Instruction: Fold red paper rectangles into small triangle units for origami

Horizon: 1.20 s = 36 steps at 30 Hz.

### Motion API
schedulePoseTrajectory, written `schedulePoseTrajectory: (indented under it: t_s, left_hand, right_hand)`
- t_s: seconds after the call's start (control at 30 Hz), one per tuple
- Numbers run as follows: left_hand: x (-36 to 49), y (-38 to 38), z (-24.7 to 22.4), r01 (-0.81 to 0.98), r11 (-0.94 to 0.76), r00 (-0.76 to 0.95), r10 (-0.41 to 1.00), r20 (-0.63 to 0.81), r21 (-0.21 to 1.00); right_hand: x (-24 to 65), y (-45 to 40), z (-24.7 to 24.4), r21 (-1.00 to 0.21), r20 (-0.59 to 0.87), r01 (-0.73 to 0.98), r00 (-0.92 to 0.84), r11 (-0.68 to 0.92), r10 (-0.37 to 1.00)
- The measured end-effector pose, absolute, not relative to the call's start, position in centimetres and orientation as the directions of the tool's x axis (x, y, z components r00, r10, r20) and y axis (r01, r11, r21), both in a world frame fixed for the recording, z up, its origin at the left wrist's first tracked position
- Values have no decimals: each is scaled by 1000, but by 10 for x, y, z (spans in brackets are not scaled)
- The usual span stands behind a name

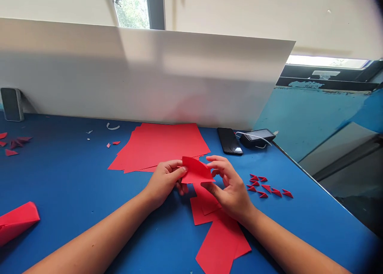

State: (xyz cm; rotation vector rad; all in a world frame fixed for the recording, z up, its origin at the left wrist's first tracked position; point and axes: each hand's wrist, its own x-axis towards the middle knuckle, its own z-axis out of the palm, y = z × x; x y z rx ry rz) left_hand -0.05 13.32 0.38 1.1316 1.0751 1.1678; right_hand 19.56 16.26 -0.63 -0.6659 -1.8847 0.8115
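Observation:
Both hands hold a small piece of red paper [196,171] above the blue table, its top edge bent in a curve. My left hand [167,178] pinches its left end between thumb and fingers. At its right end, my right hand [229,184] has the thumb under the lower corner and the fingertips at the upper edge. Below the hands lie several loose red paper rectangles [220,240], overlapping and partly hidden by my right hand. Just beyond is a stack of larger red sheets [164,144].
Several small folded red triangles [266,188] lie at the right, others [18,142] at the far left. A black phone [229,141] and a device with a white cable [257,138] sit at the back right. A folded red paper piece [19,222] is at the left edge. A white board [134,78] stands behind.

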Motion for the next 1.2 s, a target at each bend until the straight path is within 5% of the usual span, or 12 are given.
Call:
schedulePoseTrajectory:
  t_s: [0.23,0.5,1.2]
  left_hand:
    - [3,130,10,-30,42,133,990,-38,999]
    - [7,124,9,32,-139,242,962,128,990]
    - [5,129,5,225,-38,66,998,24,974]
  right_hand:
    - [193,163,-7,-901,378,84,-329,425,866]
    - [193,166,-4,-965,248,19,-260,262,933]
    - [194,171,-3,-983,152,52,-312,177,938]
